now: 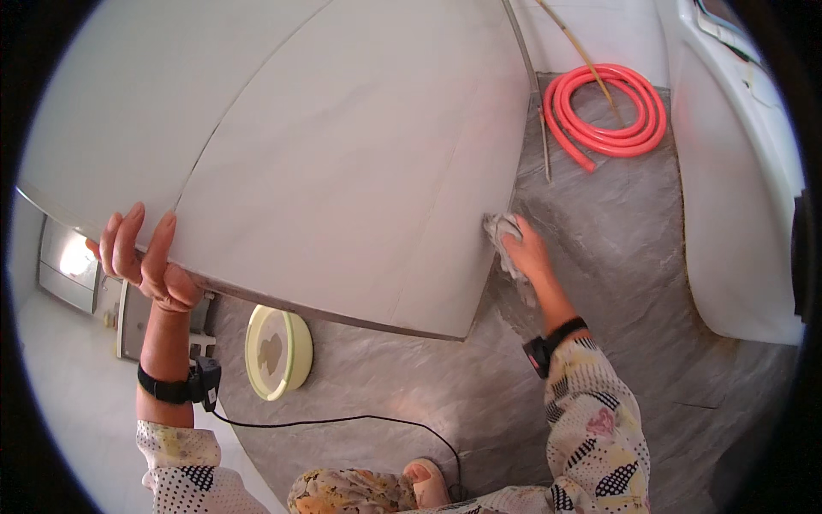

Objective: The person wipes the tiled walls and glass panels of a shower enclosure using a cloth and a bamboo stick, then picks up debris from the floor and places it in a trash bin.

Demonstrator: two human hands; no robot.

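A large white door panel (342,171) with thin dark seams fills the upper left and middle. My left hand (147,265) grips its near edge at the left, with the fingers spread over the white face and the thumb side low at the rim. At the panel's right edge, my right hand (528,251) is closed around a crumpled grey-white cloth (503,233). The cloth touches the panel's edge there, and part of it hangs below the hand. Both wrists wear black straps.
A coiled pink-red hose (629,141) lies at the back right beside a thin stick (591,64). A white curved fixture (728,214) stands at far right. Below the panel sits a pale yellow basin (301,351) with liquid. A black cable (342,420) runs from my left wrist over the grey floor (385,377).
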